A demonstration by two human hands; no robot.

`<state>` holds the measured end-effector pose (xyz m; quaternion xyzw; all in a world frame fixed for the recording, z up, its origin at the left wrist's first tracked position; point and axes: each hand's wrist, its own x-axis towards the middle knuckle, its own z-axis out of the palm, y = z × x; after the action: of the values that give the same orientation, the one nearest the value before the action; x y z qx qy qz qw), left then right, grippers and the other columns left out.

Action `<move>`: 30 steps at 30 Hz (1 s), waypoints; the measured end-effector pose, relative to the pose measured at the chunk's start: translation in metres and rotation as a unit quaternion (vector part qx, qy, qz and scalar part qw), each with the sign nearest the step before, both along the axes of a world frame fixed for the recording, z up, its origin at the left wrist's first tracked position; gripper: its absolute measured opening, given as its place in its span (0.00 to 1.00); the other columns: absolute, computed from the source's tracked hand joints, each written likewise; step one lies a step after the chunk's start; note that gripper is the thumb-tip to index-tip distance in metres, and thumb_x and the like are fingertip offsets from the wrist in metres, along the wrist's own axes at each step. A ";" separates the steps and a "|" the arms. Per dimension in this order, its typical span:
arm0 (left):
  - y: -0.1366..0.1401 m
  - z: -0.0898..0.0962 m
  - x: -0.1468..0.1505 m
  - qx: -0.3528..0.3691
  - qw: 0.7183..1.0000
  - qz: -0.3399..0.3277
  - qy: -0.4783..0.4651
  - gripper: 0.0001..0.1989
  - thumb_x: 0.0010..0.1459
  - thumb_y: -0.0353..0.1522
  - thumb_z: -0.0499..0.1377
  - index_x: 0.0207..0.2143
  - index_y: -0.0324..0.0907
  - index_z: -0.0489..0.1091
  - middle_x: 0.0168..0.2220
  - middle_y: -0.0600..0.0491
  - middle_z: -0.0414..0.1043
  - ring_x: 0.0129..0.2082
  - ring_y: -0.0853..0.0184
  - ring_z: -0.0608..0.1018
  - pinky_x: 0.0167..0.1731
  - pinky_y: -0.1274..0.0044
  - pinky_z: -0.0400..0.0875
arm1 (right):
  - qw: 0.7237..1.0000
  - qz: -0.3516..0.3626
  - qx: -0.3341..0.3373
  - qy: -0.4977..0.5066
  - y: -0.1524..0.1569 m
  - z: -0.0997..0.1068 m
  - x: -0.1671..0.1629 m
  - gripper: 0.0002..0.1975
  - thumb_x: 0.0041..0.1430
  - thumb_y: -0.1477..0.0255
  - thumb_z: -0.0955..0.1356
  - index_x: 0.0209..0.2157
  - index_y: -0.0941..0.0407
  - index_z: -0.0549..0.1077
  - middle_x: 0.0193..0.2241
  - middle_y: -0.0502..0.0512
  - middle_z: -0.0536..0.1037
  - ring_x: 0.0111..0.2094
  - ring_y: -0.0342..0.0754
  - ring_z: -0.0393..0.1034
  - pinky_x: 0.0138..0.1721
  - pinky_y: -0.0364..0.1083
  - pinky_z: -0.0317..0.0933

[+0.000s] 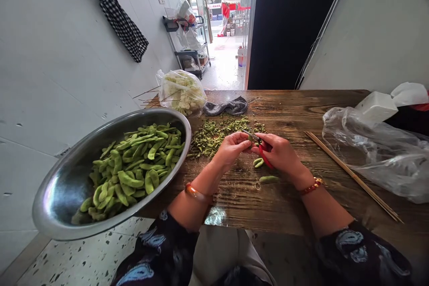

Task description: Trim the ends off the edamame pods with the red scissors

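My right hand (279,152) grips a pair of scissors (264,156) with red handles, the blades pointing left toward my other hand. Between the fingertips of my left hand (231,147) is a green edamame pod (250,139), partly hidden by the fingers and blades. Loose edamame pods (269,179) lie on the table just below my right hand. Behind both hands spreads a pile of small green trimmings (214,134). To the left, a large steel bowl (186,132) stands tilted, holding many edamame pods (134,161).
A bag of pale vegetable pieces (182,91) and a grey cloth (226,106) sit at the back of the wooden table (288,111). On the right lie thin wooden sticks (355,176), clear plastic bags (378,152) and a white box (377,107).
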<state>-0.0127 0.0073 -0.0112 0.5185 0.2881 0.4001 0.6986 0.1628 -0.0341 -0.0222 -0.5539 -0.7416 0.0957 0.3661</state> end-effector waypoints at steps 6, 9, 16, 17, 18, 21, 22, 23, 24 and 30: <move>0.002 -0.001 0.000 0.040 0.999 0.011 0.023 0.14 0.47 0.38 0.67 0.30 0.36 0.70 0.24 0.53 0.73 0.23 0.73 0.71 0.28 0.78 0.64 | 1.000 0.011 -0.002 -0.015 0.001 -0.001 0.002 0.22 0.57 0.57 0.68 0.49 0.55 0.74 0.28 0.55 0.76 0.28 0.47 0.67 0.32 0.45 0.61; 0.002 -0.002 0.000 0.055 0.998 0.008 0.029 0.14 0.49 0.38 0.66 0.31 0.36 0.70 0.24 0.53 0.73 0.23 0.73 0.70 0.28 0.78 0.64 | 0.999 0.013 -0.007 -0.034 0.000 0.001 0.002 0.22 0.57 0.58 0.69 0.49 0.56 0.74 0.28 0.55 0.77 0.29 0.48 0.68 0.33 0.45 0.61; 0.004 0.001 -0.003 0.079 0.994 0.018 0.079 0.14 0.50 0.38 0.64 0.32 0.35 0.72 0.22 0.53 0.72 0.23 0.73 0.70 0.28 0.79 0.62 | 0.998 0.037 -0.033 -0.035 0.000 0.002 0.004 0.20 0.58 0.58 0.68 0.47 0.54 0.75 0.36 0.58 0.80 0.33 0.49 0.72 0.36 0.45 0.62; 0.005 0.001 -0.003 0.081 0.993 0.022 0.086 0.13 0.51 0.38 0.64 0.32 0.35 0.72 0.22 0.54 0.71 0.23 0.73 0.70 0.28 0.79 0.62 | 0.998 0.043 -0.038 -0.034 0.000 0.002 0.004 0.20 0.57 0.58 0.68 0.47 0.54 0.75 0.35 0.58 0.80 0.33 0.49 0.72 0.36 0.45 0.62; 0.005 0.001 -0.003 0.082 0.992 0.024 0.092 0.12 0.51 0.37 0.63 0.32 0.36 0.71 0.22 0.54 0.71 0.23 0.73 0.69 0.27 0.80 0.62 | 0.997 0.046 -0.043 -0.033 0.000 0.003 0.005 0.21 0.57 0.58 0.68 0.48 0.55 0.75 0.34 0.57 0.80 0.32 0.49 0.72 0.35 0.45 0.61; 0.007 0.000 -0.004 0.076 0.992 0.032 0.093 0.08 0.51 0.34 0.61 0.30 0.37 0.68 0.22 0.54 0.70 0.23 0.73 0.69 0.27 0.80 0.63 | 0.999 0.013 -0.039 -0.005 0.001 0.006 0.009 0.22 0.56 0.57 0.69 0.47 0.56 0.76 0.29 0.55 0.78 0.28 0.47 0.69 0.31 0.43 0.60; 0.008 -0.001 -0.004 0.073 0.993 0.031 0.091 0.06 0.52 0.32 0.59 0.31 0.38 0.67 0.23 0.54 0.70 0.23 0.73 0.69 0.27 0.80 0.64 | 0.999 -0.013 -0.031 0.015 0.001 0.007 0.012 0.23 0.55 0.56 0.68 0.47 0.56 0.76 0.27 0.54 0.78 0.26 0.46 0.68 0.30 0.43 0.59; 0.009 -0.002 -0.004 0.072 0.993 0.028 0.092 0.05 0.52 0.31 0.57 0.32 0.38 0.67 0.24 0.55 0.70 0.23 0.74 0.69 0.27 0.80 0.64 | 0.998 -0.040 -0.023 0.039 0.001 0.009 0.015 0.25 0.55 0.55 0.68 0.47 0.57 0.76 0.26 0.53 0.76 0.25 0.45 0.66 0.28 0.43 0.58; 0.009 -0.002 -0.004 0.073 0.992 0.022 0.100 0.05 0.52 0.29 0.55 0.33 0.39 0.67 0.25 0.55 0.69 0.22 0.74 0.68 0.26 0.80 0.63 | 0.995 -0.066 -0.018 0.067 0.002 0.011 0.018 0.26 0.55 0.54 0.68 0.48 0.58 0.76 0.24 0.52 0.75 0.24 0.44 0.65 0.27 0.42 0.56; 0.001 -0.005 0.006 0.277 0.903 0.015 0.328 0.06 0.53 0.31 0.55 0.31 0.39 0.71 0.24 0.57 0.65 0.23 0.73 0.64 0.26 0.79 0.59 | 0.978 -0.113 -0.012 0.176 0.006 0.014 0.027 0.29 0.53 0.51 0.68 0.47 0.59 0.76 0.20 0.47 0.67 0.22 0.41 0.57 0.25 0.41 0.52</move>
<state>-0.0062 0.0079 -0.0159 0.7884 0.3866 0.2818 0.3867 0.1903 -0.0278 -0.0086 -0.6130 -0.5966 0.1586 0.4930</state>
